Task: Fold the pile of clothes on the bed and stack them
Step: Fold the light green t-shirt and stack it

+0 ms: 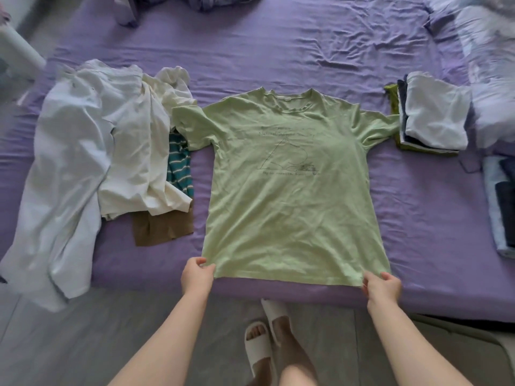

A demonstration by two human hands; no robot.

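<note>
Partway done: folded stack [434, 118] right, unfolded pile [111, 151] left; green T-shirt [289, 196] spread flat, near hem corners pinched by left hand [197, 277] and right hand [382, 285].

Illegible print on green T-shirt [292, 190]

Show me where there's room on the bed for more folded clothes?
Bare purple sheet lies beyond the green T-shirt's collar, and between its right side and the folded stack. The left is crowded with the unfolded pile.
</note>
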